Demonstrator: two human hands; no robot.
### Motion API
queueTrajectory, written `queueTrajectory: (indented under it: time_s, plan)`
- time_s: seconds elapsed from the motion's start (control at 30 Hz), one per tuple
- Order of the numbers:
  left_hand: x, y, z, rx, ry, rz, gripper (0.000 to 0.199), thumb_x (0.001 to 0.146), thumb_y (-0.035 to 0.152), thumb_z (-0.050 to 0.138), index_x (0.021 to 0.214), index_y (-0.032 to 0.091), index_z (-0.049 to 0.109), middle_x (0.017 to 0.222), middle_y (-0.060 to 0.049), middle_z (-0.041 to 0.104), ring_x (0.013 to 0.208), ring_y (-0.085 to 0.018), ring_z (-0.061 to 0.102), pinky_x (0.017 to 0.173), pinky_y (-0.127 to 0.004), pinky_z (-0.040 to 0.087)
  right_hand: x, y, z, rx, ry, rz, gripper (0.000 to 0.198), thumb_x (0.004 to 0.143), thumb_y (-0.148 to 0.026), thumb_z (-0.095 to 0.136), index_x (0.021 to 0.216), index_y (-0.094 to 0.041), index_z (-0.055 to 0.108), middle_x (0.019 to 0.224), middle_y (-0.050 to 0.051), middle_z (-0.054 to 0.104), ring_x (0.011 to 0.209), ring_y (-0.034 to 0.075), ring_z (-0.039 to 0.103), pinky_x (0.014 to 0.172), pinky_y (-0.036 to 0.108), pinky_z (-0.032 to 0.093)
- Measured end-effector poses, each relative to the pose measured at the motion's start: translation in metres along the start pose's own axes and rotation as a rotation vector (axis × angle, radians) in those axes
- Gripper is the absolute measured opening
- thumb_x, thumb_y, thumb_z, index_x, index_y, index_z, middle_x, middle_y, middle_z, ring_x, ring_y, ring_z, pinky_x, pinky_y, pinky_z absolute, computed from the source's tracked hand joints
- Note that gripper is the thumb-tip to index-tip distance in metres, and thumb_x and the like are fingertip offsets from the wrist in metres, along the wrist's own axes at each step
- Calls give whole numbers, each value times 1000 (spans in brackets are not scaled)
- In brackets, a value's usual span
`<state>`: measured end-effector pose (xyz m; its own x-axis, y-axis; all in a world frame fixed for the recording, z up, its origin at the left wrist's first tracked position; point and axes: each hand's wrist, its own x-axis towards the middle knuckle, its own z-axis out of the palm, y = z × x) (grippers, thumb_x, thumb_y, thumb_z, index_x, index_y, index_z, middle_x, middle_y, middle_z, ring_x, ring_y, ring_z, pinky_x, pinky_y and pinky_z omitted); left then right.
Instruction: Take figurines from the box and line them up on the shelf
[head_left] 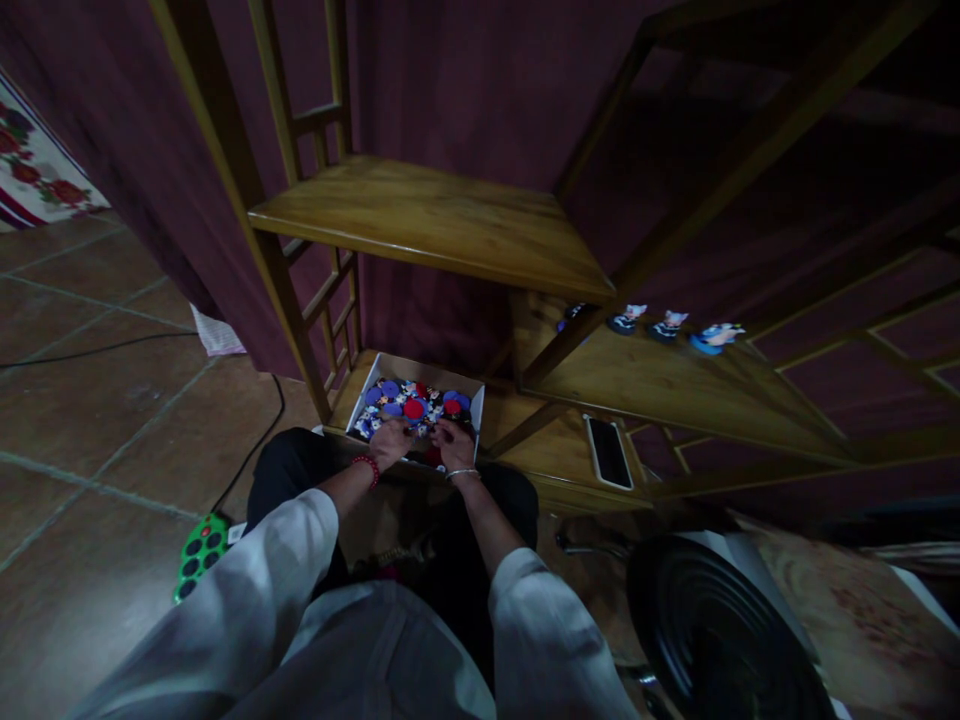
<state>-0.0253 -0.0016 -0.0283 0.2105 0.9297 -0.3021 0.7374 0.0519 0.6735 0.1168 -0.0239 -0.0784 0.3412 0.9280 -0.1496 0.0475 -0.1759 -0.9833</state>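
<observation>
A white open box [481,395] on the low wooden shelf holds many small figurines [390,390] with blue, red and dark parts, packed close together. Over its near side, my left hand [391,443] has its fingers bent inward among the figurines; a red bead bracelet is on that wrist. Close by on the right, my right hand [454,445] is curled the same way, with a light bangle at the wrist. The two sets of fingertips nearly face each other. Whatever they pinch is too small and dark to make out.
Several figurines [667,325] stand in a row on the right-hand shelf [675,390]. A phone [609,452] lies on the lower board. Above the box runs another shelf [435,215]. A black round stool [720,630] and a green power strip [201,555] flank me.
</observation>
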Motion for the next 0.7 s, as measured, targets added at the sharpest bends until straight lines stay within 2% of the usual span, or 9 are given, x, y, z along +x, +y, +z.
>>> queueTrajectory:
  time_s: [0.1, 0.17, 0.43, 0.63, 0.7]
  plan:
    - [-2, 3, 0, 250, 45, 16, 22, 79, 29, 47, 89, 18, 63, 94, -9, 65, 89, -20, 60, 77, -27, 45, 2, 0, 1, 85, 40, 65, 29, 67, -26, 57, 94, -15, 61, 78, 3, 66, 62, 13, 63, 58, 25, 53]
    - [-4, 6, 0, 307, 41, -11, 24, 80, 30, 45, 93, 19, 63, 95, -9, 65, 91, -20, 60, 77, -26, 45, 3, -1, 2, 103, 48, 104, 30, 67, -23, 57, 95, -16, 60, 72, 0, 65, 59, 12, 62, 56, 23, 52]
    - [-12, 13, -3, 359, 36, -56, 28, 82, 27, 40, 101, 17, 58, 98, -10, 64, 93, -20, 60, 76, -27, 44, 8, -14, 2, -62, 24, 193, 33, 71, -19, 53, 103, -17, 58, 63, -3, 62, 47, 8, 56, 48, 19, 48]
    - [-7, 9, 2, 368, 52, -63, 28, 83, 27, 39, 101, 16, 56, 95, -11, 64, 92, -21, 60, 76, -28, 44, 18, -21, 9, -179, 5, 192, 31, 69, -16, 54, 100, -18, 59, 65, -1, 64, 48, 10, 57, 44, 18, 46]
    - [-6, 8, 3, 359, 61, -59, 28, 83, 27, 39, 101, 17, 56, 94, -11, 64, 92, -22, 60, 76, -28, 44, 22, -24, 10, -246, -2, 138, 27, 69, -15, 54, 94, -18, 61, 62, -1, 64, 49, 10, 58, 44, 17, 46]
